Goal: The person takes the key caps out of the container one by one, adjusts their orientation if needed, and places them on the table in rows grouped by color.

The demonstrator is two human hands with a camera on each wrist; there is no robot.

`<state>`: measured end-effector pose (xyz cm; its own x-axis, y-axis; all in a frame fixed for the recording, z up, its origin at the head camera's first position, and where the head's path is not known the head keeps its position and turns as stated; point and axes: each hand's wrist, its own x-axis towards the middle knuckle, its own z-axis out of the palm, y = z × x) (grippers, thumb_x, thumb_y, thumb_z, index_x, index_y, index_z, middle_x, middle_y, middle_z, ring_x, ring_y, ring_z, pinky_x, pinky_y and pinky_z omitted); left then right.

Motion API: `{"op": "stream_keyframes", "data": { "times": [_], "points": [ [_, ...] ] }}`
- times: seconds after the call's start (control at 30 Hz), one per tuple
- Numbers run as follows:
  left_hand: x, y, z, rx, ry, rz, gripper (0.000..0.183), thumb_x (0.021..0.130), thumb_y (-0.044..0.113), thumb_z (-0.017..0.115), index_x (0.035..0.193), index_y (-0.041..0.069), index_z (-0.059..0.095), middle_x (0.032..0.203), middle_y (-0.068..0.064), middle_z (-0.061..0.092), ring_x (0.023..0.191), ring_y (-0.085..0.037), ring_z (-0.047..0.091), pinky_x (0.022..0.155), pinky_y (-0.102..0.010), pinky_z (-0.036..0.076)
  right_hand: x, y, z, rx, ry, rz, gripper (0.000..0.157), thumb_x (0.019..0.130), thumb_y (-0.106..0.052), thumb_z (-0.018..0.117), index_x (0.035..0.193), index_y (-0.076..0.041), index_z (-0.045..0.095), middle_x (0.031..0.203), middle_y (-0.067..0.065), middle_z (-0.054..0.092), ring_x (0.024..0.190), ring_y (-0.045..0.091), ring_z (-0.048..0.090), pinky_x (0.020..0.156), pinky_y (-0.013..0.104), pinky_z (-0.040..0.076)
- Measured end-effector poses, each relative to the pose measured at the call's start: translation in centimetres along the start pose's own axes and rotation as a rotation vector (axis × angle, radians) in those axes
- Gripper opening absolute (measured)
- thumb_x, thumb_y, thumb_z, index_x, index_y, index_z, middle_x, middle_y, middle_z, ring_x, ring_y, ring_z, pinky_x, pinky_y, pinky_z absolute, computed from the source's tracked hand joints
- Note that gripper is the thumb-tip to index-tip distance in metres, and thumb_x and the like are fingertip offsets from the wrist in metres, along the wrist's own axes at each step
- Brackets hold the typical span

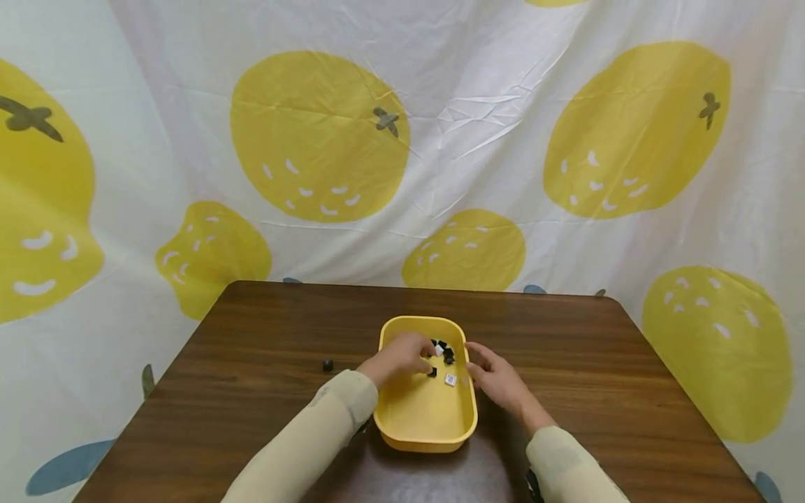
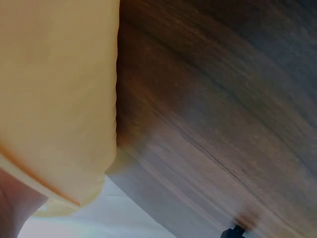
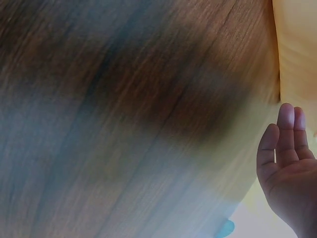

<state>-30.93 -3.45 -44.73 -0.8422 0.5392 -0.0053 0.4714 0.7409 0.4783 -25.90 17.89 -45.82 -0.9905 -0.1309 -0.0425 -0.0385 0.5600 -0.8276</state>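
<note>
Yellow tub (image 1: 425, 412) on table (image 1: 264, 335); right hand (image 1: 497, 381) at its three o'clock, fingers unclenched, apparently steadying it. Black block (image 1: 328, 365) outside at nine; left hand (image 1: 402, 355) inside at eleven, grip impossible to tell, likely dipped to reach small blocks (image 1: 448, 354) around one.

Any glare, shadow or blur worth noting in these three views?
Head: mostly clear, bright sheen on the creased curtain, pale gloss on the near part of the table; left wrist: dim, the yellow bin showing little detail; right wrist: hazy light washing over the table, right hand in shade.
</note>
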Motion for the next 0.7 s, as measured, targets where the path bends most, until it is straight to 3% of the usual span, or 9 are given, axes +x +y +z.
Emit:
{"op": "stream_keyframes", "data": {
  "times": [0.43, 0.7],
  "points": [
    [0.8, 0.7, 1.3, 0.239, -0.099, -0.003, 0.027, 0.088, 0.017, 0.075, 0.114, 0.012, 0.075, 0.108, 0.001, 0.071, 0.096, -0.014, 0.064, 0.085, -0.028, 0.05, -0.1, -0.1, 0.1, -0.001, 0.006, 0.001, 0.044, 0.101, -0.012, 0.057, 0.144, -0.01, 0.05, 0.082, 0.01, 0.058, 0.075, 0.026, 0.059, 0.065, 0.033, 0.046],
    [0.8, 0.7, 1.8, 0.288, -0.091, 0.024, 0.025, 0.089, 0.014, 0.072, 0.114, 0.013, 0.075, 0.109, 0.001, 0.071, 0.101, -0.014, 0.064, 0.09, -0.027, 0.049, 0.0, 0.0, 0.1, -0.018, 0.007, -0.001, 0.044, 0.101, -0.012, 0.057, 0.144, -0.009, 0.05, 0.084, 0.008, 0.06, 0.075, 0.022, 0.061, 0.068, 0.034, 0.049]
  ]
}}
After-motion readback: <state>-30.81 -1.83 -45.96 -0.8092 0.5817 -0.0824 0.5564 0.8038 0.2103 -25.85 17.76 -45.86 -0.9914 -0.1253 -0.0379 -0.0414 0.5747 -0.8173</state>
